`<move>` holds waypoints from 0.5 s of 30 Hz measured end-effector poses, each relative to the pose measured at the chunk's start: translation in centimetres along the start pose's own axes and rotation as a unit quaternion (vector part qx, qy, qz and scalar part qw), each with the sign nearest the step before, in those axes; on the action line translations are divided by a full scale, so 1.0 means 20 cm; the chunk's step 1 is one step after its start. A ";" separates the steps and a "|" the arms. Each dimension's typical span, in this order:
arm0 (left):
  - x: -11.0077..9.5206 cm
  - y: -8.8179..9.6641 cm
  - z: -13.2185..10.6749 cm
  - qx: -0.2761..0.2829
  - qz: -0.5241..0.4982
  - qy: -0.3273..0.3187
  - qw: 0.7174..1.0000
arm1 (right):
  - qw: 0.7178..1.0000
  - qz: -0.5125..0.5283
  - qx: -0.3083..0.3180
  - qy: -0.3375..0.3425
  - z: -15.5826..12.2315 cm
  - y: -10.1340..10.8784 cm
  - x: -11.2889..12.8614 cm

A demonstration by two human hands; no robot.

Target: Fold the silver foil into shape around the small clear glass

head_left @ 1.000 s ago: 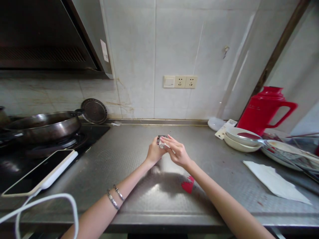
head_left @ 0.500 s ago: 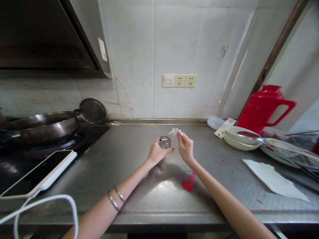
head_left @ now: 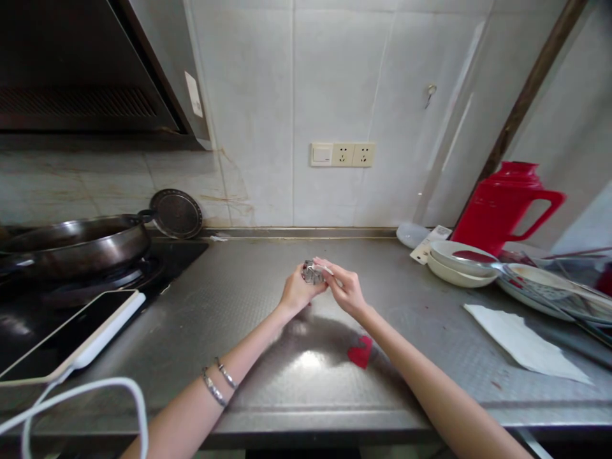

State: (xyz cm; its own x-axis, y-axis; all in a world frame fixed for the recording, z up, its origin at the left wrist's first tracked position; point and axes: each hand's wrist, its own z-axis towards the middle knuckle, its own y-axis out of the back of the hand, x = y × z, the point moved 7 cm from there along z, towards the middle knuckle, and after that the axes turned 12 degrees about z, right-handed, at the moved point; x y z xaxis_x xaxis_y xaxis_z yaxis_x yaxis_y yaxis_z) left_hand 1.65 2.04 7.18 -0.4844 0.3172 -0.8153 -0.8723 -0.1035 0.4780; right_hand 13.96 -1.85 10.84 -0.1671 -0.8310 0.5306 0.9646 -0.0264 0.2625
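Observation:
My left hand (head_left: 297,292) is closed around a small, shiny clear-grey object (head_left: 312,273), maybe glass; its exact kind is too small to tell. My right hand (head_left: 345,290) pinches a small white piece of tissue (head_left: 327,269), its fingertips at the object's right side. Fingers partly cover both things. Below my hands a red heart-shaped cutout (head_left: 360,352) lies flat on the steel countertop (head_left: 248,382).
At left, a steel pan (head_left: 90,245) stands on the stove and a phone (head_left: 67,331) with a white cable lies in front. To the right are a red thermos jug (head_left: 502,207), stacked bowls (head_left: 461,271), plates (head_left: 535,293) and a white paper towel (head_left: 526,341).
My right hand has moved left with the white tissue, from beside the shiny object onto its edge. My left hand stays nearly in place, still holding the object.

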 end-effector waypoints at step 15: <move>0.01 0.02 0.02 0.034 -0.085 0.052 0.994 | 0.994 0.029 -0.096 -0.048 -0.02 0.02 0.05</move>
State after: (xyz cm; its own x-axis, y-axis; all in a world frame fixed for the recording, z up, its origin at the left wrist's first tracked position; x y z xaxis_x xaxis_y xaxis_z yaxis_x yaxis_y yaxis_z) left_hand 1.26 2.44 7.29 -0.3381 0.2253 -0.9138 -0.9372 0.0082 0.3487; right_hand 14.26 -2.84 11.12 -0.1206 -0.7773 0.6175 0.9927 -0.0938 0.0759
